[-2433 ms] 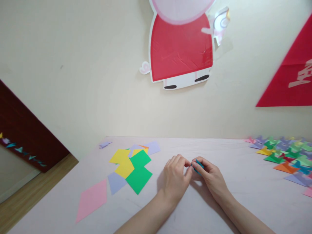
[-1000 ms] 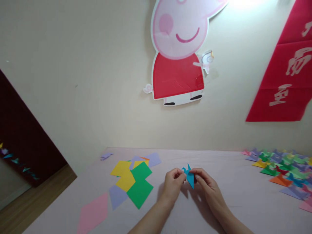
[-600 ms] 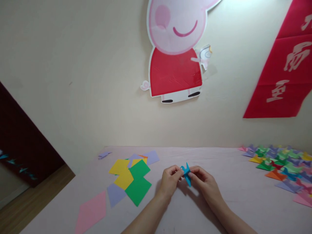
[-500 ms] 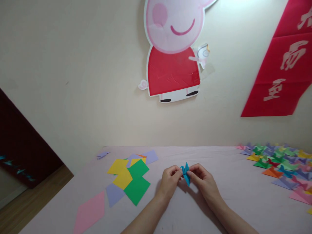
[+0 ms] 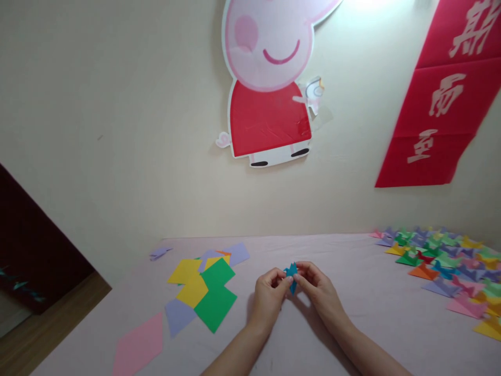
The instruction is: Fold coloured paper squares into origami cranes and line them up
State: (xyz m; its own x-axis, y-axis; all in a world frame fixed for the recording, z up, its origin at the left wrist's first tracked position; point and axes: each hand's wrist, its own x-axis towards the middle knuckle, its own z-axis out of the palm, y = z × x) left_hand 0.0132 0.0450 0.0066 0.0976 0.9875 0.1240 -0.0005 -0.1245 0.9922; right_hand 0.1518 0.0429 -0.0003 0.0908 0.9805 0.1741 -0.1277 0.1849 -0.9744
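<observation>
Pink-covered table [image 5: 352,334]. At 3 o'clock, heap of folded paper figures [image 5: 438,256], well over a dozen; at 9 o'clock, about nine flat paper squares [image 5: 213,305]. Centre: left hand [image 5: 268,297] and right hand [image 5: 319,291], both pinched narrow on one blue folded figure [image 5: 290,271] — long axis 12-to-6, at 1 o'clock from left, 11 from right, equally near.

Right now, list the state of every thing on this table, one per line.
blue folded paper: folded small, pinched between both hands.
left hand: fingers closed on the paper's left side.
right hand: fingers closed on its right side.
coloured squares: unfolded, flat, overlapping.
pink sheet: unfolded, flat, lying apart.
folded pieces: folded, spread out at far right.
</observation>
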